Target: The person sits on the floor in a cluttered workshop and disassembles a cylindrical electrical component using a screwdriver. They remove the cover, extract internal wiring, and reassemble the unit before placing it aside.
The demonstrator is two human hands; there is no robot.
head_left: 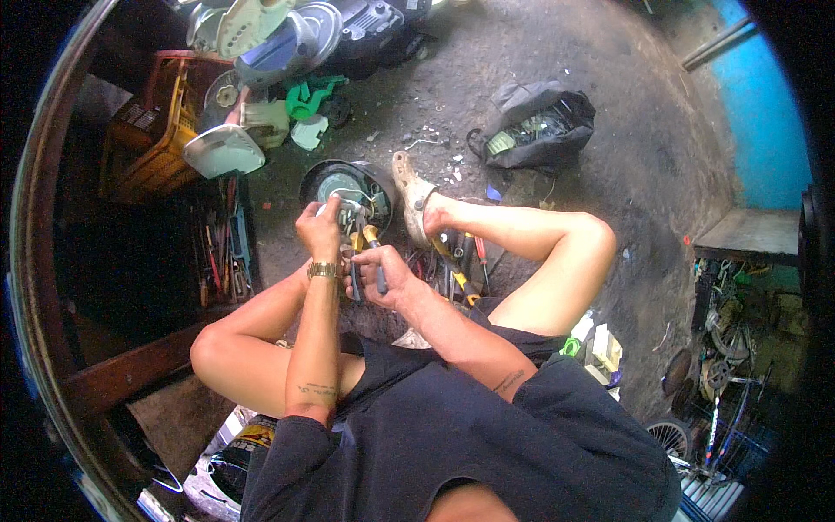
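Observation:
Between my feet stands a round black housing [386, 184] with a greenish inner part and loose pale wires. My left hand [318, 228], a gold watch on its wrist, is closed at the near side of the housing, fingers pinching a small whitish part or wire that I cannot make out fully. My right hand [383, 271] grips pliers [372, 240] with yellow and dark handles. The pliers' jaws point into the housing, close to my left fingertips; whether they bite on a wire is too small to tell.
Beside my clog [415, 198] lie a yellow-black handled tool [456, 268] and a red screwdriver [481, 250]. A black bag [570, 126] sits ahead right. Appliance parts and a green plastic piece [306, 97] are piled ahead left, near an orange crate [178, 109]. Long tools stand left.

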